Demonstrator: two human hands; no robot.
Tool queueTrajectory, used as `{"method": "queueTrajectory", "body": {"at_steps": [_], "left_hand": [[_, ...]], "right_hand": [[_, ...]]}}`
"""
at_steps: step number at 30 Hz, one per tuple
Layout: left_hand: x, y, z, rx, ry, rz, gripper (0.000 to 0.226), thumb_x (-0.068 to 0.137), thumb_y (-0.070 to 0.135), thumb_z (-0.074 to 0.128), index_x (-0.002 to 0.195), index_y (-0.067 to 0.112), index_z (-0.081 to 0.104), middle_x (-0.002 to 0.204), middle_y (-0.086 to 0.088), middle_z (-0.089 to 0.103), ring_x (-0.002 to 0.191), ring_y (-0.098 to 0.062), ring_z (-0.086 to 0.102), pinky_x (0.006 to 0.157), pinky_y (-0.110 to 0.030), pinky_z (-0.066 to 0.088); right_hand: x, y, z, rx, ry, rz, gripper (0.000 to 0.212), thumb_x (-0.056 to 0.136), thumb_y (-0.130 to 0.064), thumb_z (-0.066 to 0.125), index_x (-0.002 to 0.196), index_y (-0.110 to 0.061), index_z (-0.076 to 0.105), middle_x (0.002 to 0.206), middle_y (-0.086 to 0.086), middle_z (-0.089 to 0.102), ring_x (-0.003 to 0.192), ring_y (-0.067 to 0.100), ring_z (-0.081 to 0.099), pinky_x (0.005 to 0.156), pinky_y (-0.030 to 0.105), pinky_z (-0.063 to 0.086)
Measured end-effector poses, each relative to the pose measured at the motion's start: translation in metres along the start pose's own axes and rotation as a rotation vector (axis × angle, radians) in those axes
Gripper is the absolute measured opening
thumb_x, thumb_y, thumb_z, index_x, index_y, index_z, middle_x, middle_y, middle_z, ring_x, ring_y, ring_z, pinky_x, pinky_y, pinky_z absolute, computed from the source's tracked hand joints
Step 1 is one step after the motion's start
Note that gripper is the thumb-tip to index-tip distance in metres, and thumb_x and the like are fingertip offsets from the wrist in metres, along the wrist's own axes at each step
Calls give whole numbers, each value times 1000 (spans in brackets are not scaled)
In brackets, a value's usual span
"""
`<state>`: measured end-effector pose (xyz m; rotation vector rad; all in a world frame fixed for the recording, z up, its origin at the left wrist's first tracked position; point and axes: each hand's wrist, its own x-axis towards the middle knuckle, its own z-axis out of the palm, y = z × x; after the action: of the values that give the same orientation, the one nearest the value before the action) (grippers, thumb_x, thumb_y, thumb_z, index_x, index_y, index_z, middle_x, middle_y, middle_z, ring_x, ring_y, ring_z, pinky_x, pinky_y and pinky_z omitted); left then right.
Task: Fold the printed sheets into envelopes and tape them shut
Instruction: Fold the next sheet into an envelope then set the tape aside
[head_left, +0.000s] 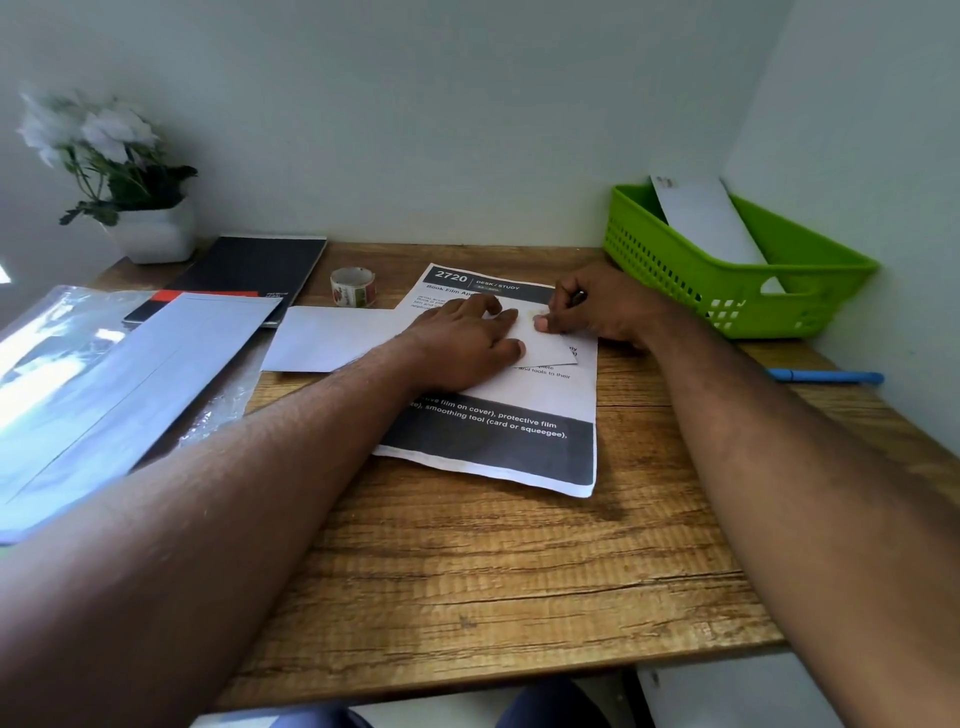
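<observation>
Head view shows a folded white envelope (415, 338) lying on top of a printed sheet (498, 415), which rests flat on the wooden table (467, 571). Taking the printed sheet as landmark: the envelope crosses its upper half and overhangs its left edge.

Left hand (462, 345) presses down on the envelope, fingers spread and mostly straight, not curled round anything. Right hand (597, 312) sits at the envelope's right end with its fingers curled; the thumb tip presses a pale yellowish patch there, which appears to be tape, though this cannot be confirmed. A small dark object shows between the right fingers; what it is cannot be told.

Judgement: the step in hand is sealing this envelope, the right thumb rubbing down a strip while the left hand steadies the paper. The next move calls for firm, even pressure along the flap, then more tape from the tape roll (353, 287), which stands just beyond the sheet's upper-left corner.

Orientation: the envelope's long axis runs left to right, tilted slightly downward at its right end. The printed sheet's long axis runs away from the person, its heading at the far end.

A green basket (675, 260), right of and beyond the sheet, holds a white envelope-like piece leaning upright. A blue pen (826, 375) lies right of the sheet.
</observation>
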<state>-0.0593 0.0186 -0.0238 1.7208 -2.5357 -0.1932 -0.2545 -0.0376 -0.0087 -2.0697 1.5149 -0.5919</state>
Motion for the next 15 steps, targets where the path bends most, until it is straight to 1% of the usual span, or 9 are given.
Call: {"method": "queueTrajectory", "body": {"at_steps": [2, 3, 4, 6, 9, 10, 12, 13, 15], "left_hand": [[1, -1, 1, 3, -4, 4, 60, 100, 53, 27, 154, 27, 17, 159, 2, 15, 145, -23, 17, 117, -43, 16], [1, -1, 1, 5, -5, 6, 60, 100, 53, 27, 154, 27, 17, 159, 2, 15, 145, -23, 17, 117, -43, 16], [2, -1, 1, 6, -8, 8, 60, 100, 53, 27, 154, 27, 17, 159, 2, 15, 145, -24, 17, 117, -43, 16], [2, -1, 1, 4, -12, 12, 60, 100, 52, 26, 154, 27, 17, 159, 2, 15, 145, -24, 17, 117, -44, 16], [1, -2, 0, 12, -14, 17, 60, 100, 52, 25, 154, 28, 16, 159, 1, 15, 145, -24, 17, 117, -44, 15], [1, -2, 0, 14, -16, 21, 60, 101, 52, 25, 154, 28, 16, 159, 1, 15, 146, -24, 16, 117, -44, 15], [1, -2, 1, 18, -17, 26, 59, 101, 53, 25, 154, 28, 16, 159, 1, 15, 146, -24, 16, 117, -44, 16], [2, -3, 1, 17, -14, 28, 59, 100, 53, 25, 154, 28, 16, 160, 1, 15, 146, -24, 16, 118, -44, 16], [2, -3, 2, 9, -7, 24, 59, 100, 52, 25, 154, 28, 17, 159, 1, 15, 146, -24, 17, 118, -44, 16]], "right_hand": [[-3, 0, 0, 57, -57, 0, 27, 65, -32, 85, 60, -19, 62, 99, 5, 70, 99, 21, 63, 90, 40, 48], [-3, 0, 1, 93, -34, -1, 27, 64, -32, 86, 60, -19, 63, 98, 5, 71, 98, 22, 63, 90, 40, 48], [-1, 2, 3, 113, 24, 3, 27, 64, -34, 86, 62, -18, 64, 94, 6, 71, 93, 23, 65, 87, 41, 50], [4, 5, 6, 78, 135, 12, 31, 64, -37, 85, 64, -15, 62, 83, 10, 70, 76, 22, 62, 75, 41, 51], [10, 4, 12, 41, 193, 19, 36, 67, -32, 84, 58, -17, 52, 64, 5, 57, 63, 16, 49, 61, 34, 41], [12, 5, 13, 29, 249, 35, 39, 70, -29, 82, 57, -17, 48, 61, 2, 52, 61, 16, 47, 60, 32, 37], [16, 5, 16, -11, 370, 65, 41, 73, -25, 79, 58, -18, 43, 60, -1, 47, 61, 16, 45, 60, 32, 36], [17, 5, 17, 10, 385, 63, 41, 74, -25, 79, 58, -19, 42, 59, -1, 47, 61, 16, 45, 60, 32, 36], [14, 7, 15, 69, 309, 32, 39, 71, -30, 81, 57, -17, 47, 59, 0, 50, 60, 15, 46, 60, 31, 36]]}}
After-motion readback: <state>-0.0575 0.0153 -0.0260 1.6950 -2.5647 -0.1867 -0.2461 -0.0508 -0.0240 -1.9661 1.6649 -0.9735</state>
